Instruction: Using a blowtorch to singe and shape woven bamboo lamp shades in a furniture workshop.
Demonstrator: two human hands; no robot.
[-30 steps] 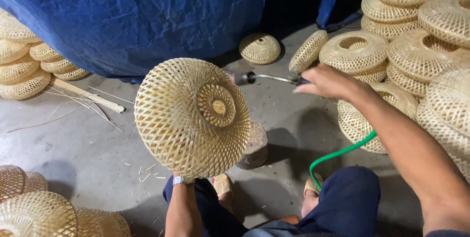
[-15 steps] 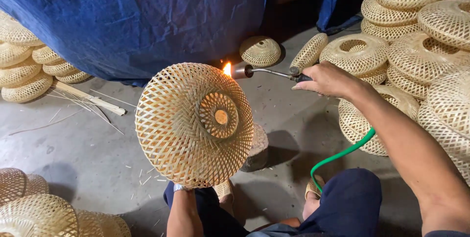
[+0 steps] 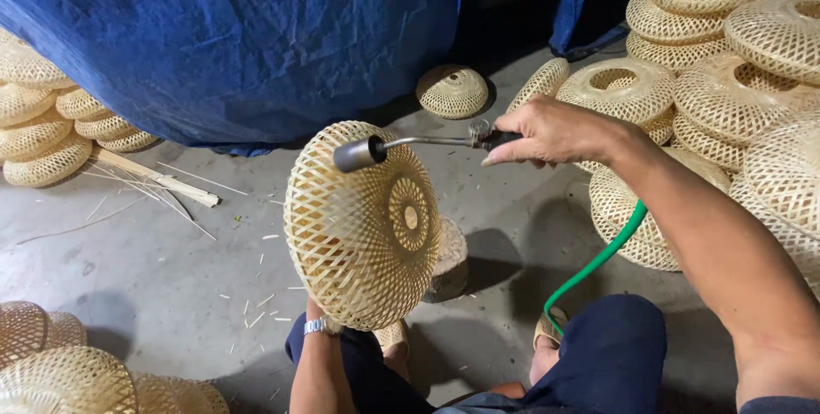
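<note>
Head view shows the right hand closed around the handle of a gas torch, its long axis running leftward so the nozzle sits against the upper rim of a woven bamboo shade. The left hand (hidden behind the shade, grip untellable) props it upright above the concrete floor, below the torch.

Grey concrete floor beneath me carries stacked woven bamboo shades at right, more shades at left, a lone shade by the blue tarpaulin, loose bamboo strips.
</note>
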